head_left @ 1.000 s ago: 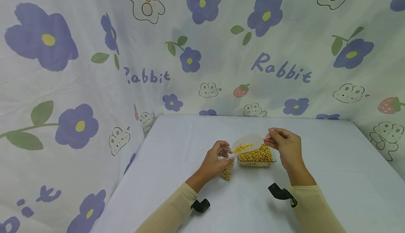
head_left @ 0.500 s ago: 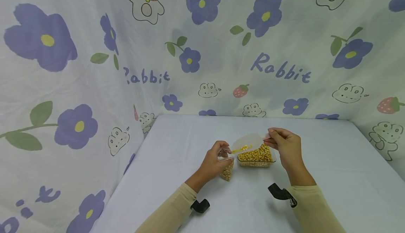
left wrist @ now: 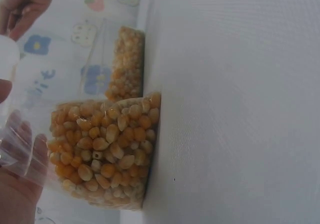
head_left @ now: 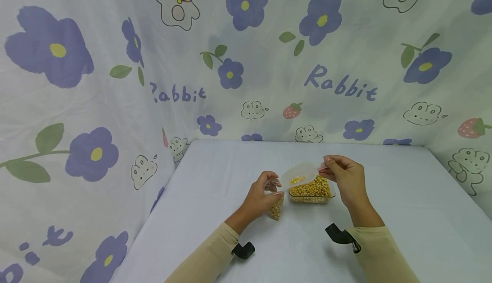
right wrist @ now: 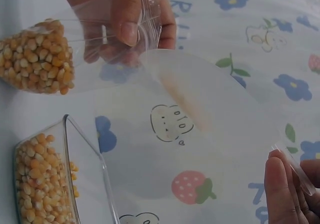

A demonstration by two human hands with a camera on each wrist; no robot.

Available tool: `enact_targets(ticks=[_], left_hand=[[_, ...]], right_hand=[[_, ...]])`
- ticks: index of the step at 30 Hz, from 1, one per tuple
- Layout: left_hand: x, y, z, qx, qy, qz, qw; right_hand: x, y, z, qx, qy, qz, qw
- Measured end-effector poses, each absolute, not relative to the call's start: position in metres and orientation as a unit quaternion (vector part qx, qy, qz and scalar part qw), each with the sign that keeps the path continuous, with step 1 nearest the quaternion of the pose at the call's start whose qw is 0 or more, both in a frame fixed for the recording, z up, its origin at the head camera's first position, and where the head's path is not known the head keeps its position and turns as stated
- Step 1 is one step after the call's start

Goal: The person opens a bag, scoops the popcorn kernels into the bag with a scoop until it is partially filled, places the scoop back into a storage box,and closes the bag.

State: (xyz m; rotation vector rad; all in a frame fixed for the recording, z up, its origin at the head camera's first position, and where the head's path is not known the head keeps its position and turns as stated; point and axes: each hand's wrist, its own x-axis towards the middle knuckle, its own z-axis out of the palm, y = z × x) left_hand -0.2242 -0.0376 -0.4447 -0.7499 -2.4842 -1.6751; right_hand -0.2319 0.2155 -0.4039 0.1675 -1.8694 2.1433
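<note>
My left hand [head_left: 258, 196] grips the top of a clear plastic zip bag [left wrist: 102, 151], fingers and thumb at its mouth. Corn kernels fill the lower part of the bag, which stands on the table. Pinched by its handle in my right hand [head_left: 347, 181] is a translucent white scoop [right wrist: 220, 99]. The scoop tilts down to the left, its tip right at the bag's mouth, with a few yellow kernels [head_left: 297, 180] inside. Below the scoop, a rectangular glass container [head_left: 312, 198] holds a heap of corn kernels [right wrist: 42, 179].
A white cloth covers the table [head_left: 215, 163]. Behind and to the left hangs a curtain [head_left: 269, 48] printed with flowers and rabbits. Black camera mounts [head_left: 244, 250] project from both wrists.
The kernels in the scoop have dwindled to a few as they slid toward the bag. My right hand has shifted very slightly left; my left hand holds its place.
</note>
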Motion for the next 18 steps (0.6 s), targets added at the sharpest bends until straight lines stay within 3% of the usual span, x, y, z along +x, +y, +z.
enact_targets(ticks=[7,18], left_hand=[[-0.236,-0.039,-0.466,-0.238,-0.812,-0.532,0.038],[-0.237,-0.041,-0.468,-0.266,-0.808,-0.522,0.06]], right_hand=[[-0.231,0.215,-0.403,0.063,-0.651,0.742,0.147],[-0.233,0.215,-0.405,0.046,-0.673,0.721,0.158]])
